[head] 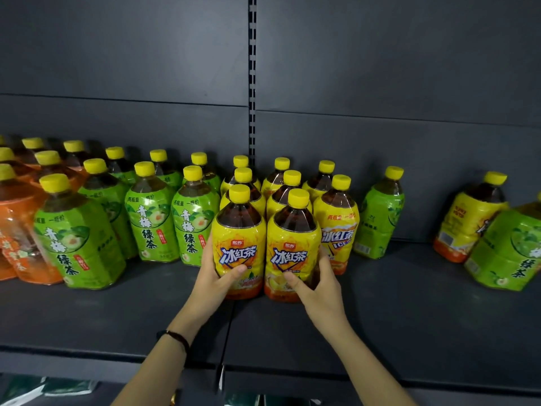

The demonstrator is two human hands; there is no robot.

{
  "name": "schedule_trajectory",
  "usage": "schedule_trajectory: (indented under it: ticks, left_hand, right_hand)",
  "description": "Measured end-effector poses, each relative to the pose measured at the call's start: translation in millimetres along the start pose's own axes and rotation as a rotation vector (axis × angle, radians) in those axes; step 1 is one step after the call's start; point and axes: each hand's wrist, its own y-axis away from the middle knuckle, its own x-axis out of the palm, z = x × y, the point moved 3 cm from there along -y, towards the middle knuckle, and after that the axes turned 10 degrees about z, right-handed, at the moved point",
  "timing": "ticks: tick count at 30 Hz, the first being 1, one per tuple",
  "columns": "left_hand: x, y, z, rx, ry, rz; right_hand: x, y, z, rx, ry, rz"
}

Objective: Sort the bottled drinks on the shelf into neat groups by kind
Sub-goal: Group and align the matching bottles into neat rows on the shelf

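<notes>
fingers point(234, 272) curled | left hand point(215, 278) on left 冰红茶 bottle point(238, 230); right hand point(317, 285), seemingly, right 冰红茶 bottle point(292, 232)

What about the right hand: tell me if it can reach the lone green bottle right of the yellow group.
Probably yes, once it lets go: the right hand grips a yellow bottle, and only bare shelf lies between it and the lone green bottle.
</notes>
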Motion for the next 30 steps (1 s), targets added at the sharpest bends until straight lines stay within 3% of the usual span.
schedule_trajectory:
  ticks: [8, 12, 20, 23, 30]
  left_hand:
    - [-3.4, 3.5, -8.4, 0.002, -0.232, -0.030]
    - [-2.3, 19.0, -3.8, -0.122, -0.319, -0.053]
    - [-7.5, 65.0, -16.7, -0.220, -0.602, -0.262]
    - [16.7, 71.8, -23.8, -0.221, -0.809, -0.202]
    - [142.1, 51.9, -41.0, 0.133, -1.166, 0.102]
  right_hand:
    - [-1.2, 0.9, 0.7, 0.019, -0.019, 0.044]
    - [-5.8, 7.7, 1.1, 0.023, -0.044, 0.036]
    - [-46.3, 18.3, -1.8, 0.050, 0.018, -0.054]
    - [-66.1, 21.6, -6.0, 0.053, 0.013, -0.067]
    - [-122.9, 36.1, -26.1, 0.059, -0.014, -0.130]
